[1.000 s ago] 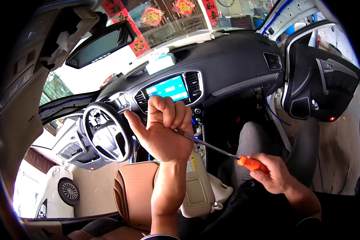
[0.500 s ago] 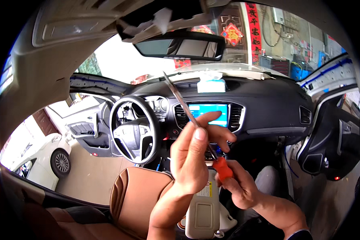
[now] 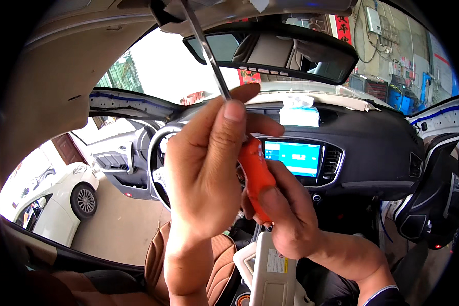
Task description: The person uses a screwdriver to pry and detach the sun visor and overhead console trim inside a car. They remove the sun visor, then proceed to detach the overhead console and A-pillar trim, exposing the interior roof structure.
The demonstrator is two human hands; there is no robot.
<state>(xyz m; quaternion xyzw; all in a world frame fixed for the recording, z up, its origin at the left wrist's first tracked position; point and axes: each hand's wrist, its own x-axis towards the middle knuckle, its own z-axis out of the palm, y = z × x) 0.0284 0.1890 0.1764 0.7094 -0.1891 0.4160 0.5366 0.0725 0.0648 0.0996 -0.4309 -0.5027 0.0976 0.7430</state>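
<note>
Holding a screwdriver (image 3: pixel 207 48) in mid-air between both hands, in front of the dash (image 3: pixel 370 166): tilted, with its orange handle (image 3: pixel 257 178) low and to the right, with its metal shaft slanting to the upper left. Grasping the handle with the right hand (image 3: pixel 293 219), by means of fingers wrapped around it and a thumb laid against its side. Pinching the shaft just above the handle with the left hand (image 3: pixel 204 168), between thumb and fingers, with another finger stretched out loosely to the right. Crossing the left end of the mirror (image 3: pixel 280 51) with the shaft, then leaving the view at the top; perhaps near the roof lining (image 3: pixel 76 66) at its tip, though hard to tell.

Just right of the handle and behind it, on the face of the dash, a lit screen (image 3: pixel 293 159). On top, near the far edge of the dash, a tissue box (image 3: pixel 299 117). Behind the left hand, partly hidden, the steering wheel (image 3: pixel 154 153). Below the hands, a brown seat (image 3: pixel 222 260) and, beside its right edge, a beige panel (image 3: pixel 262 268) with a label. Farther out, past the left door (image 3: pixel 115 159), a white car (image 3: pixel 61 204).
</note>
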